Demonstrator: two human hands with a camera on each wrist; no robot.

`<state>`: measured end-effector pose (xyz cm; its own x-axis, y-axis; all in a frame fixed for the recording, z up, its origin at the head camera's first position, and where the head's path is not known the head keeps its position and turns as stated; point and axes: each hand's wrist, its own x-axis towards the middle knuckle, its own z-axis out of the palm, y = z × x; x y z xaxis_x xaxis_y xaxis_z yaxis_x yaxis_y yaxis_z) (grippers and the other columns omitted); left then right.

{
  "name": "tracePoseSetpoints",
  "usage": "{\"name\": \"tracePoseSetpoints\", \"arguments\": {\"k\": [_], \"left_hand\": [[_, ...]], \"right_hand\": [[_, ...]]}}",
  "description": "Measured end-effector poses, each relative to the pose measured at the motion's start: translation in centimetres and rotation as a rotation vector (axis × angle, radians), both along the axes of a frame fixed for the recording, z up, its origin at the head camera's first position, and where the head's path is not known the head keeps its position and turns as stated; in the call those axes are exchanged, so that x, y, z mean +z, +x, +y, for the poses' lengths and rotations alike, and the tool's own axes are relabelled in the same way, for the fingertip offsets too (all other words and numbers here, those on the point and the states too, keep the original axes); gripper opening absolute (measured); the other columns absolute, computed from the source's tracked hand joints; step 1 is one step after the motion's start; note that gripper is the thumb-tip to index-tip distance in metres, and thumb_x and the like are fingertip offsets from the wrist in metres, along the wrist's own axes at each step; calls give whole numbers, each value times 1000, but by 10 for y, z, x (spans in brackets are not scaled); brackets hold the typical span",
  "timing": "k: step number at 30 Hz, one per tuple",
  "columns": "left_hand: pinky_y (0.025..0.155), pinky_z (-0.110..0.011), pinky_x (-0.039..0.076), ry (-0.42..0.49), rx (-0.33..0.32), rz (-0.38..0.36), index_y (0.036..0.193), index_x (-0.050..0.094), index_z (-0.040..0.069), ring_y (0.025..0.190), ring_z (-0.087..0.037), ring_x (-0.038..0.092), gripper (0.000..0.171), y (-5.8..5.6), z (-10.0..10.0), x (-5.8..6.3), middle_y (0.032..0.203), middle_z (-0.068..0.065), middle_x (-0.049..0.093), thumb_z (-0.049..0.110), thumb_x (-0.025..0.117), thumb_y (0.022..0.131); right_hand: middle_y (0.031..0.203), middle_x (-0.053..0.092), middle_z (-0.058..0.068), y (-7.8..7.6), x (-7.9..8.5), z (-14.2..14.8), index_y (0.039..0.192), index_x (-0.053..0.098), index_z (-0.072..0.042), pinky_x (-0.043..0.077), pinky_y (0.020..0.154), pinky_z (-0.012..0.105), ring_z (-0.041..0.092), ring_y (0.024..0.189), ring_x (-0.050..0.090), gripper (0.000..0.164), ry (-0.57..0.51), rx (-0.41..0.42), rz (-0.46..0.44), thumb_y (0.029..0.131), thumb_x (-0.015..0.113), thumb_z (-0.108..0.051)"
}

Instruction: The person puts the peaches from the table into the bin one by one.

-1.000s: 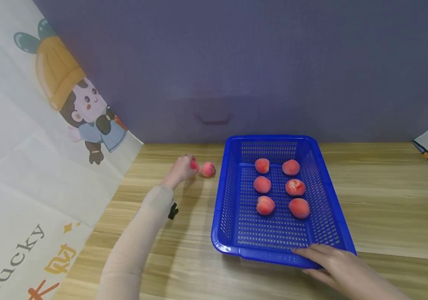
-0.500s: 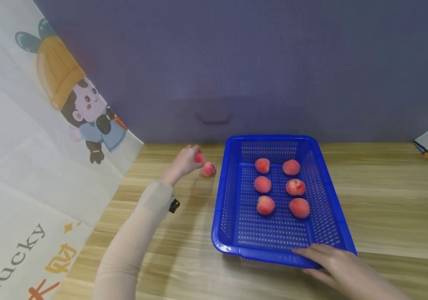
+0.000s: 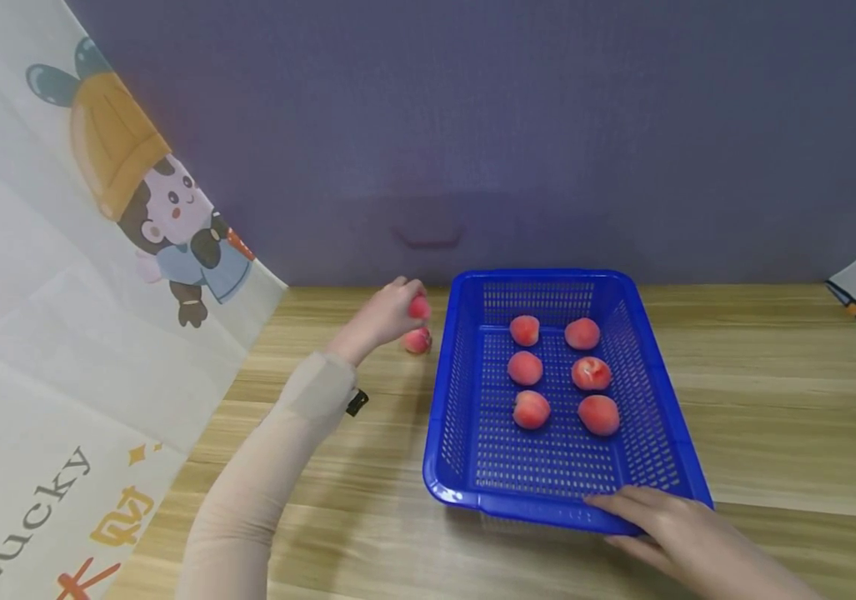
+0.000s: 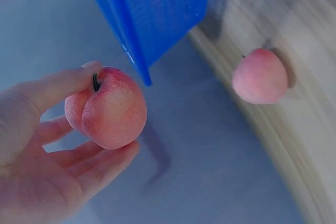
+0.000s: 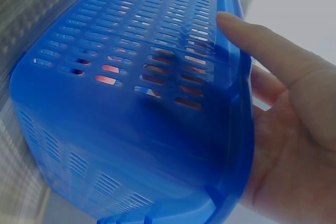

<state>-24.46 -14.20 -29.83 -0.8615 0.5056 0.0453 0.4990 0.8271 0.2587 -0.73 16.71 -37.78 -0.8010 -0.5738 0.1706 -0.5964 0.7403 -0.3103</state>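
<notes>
My left hand (image 3: 384, 313) pinches a peach (image 4: 115, 111) between thumb and fingertips, its dark stem showing near the thumb in the left wrist view. That peach is up off the table, just left of the blue basket (image 3: 533, 512). Below it a second peach (image 3: 417, 342) lies on the wood. My right hand (image 3: 668, 527) grips the basket's near rim at the right corner; in the right wrist view the thumb (image 5: 247, 32) lies over the rim with the fingers on its other side. Inside the basket, peaches stand in two columns of three, among them one pale-marked peach (image 3: 591, 374).
The basket rests on a wood-grain table (image 3: 765, 392). A dark blue-grey panel (image 3: 428, 150) rises along the back edge. On the left hangs a white sheet (image 3: 37, 350) with a cartoon figure and lettering.
My left hand has lifted its peach from beside the other one and carried it right, toward the basket's left rim. The right hand and basket have stayed put.
</notes>
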Motion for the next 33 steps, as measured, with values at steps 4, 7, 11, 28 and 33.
{"name": "tracePoseSetpoints", "arguments": {"k": [4, 7, 11, 28, 33], "left_hand": [[74, -33, 46, -7, -31, 18, 110, 54, 1, 85, -25, 54, 39, 4, 10, 6, 99, -13, 52, 13, 66, 75], [76, -33, 46, -12, -48, 30, 109, 55, 2, 87, -25, 54, 38, 7, 18, 9, 100, -13, 52, 15, 66, 75], [78, -33, 46, -25, -79, 38, 109, 55, 3, 89, -25, 54, 39, 10, 29, 12, 102, -13, 53, 16, 68, 75], [75, -29, 45, -131, -202, 42, 110, 54, 8, 91, -20, 53, 37, 22, 76, 18, 103, -9, 53, 24, 65, 78], [75, -27, 44, -142, -244, 39, 110, 53, 9, 89, -18, 52, 35, 28, 91, 20, 101, -7, 53, 23, 64, 80]], "right_hand": [[90, 62, -4, 0, 0, 0, 106, 62, -19, 51, 60, 33, 16, 78, 61, 31, 3, -11, 15, 79, 63, -34], [91, 63, -2, 1, 0, 0, 108, 62, -19, 51, 61, 34, 20, 80, 61, 32, 9, -25, -15, 80, 62, -35], [94, 63, 0, 1, 0, -1, 109, 62, -18, 51, 63, 36, 22, 82, 61, 33, 20, -46, -77, 81, 59, -36], [93, 63, 1, 2, 0, 1, 108, 62, -17, 51, 62, 37, 23, 81, 61, 33, 12, -19, -42, 80, 61, -34], [93, 64, 2, 2, -1, 1, 108, 62, -18, 51, 61, 37, 24, 80, 61, 33, 9, -19, -20, 80, 62, -34]]}}
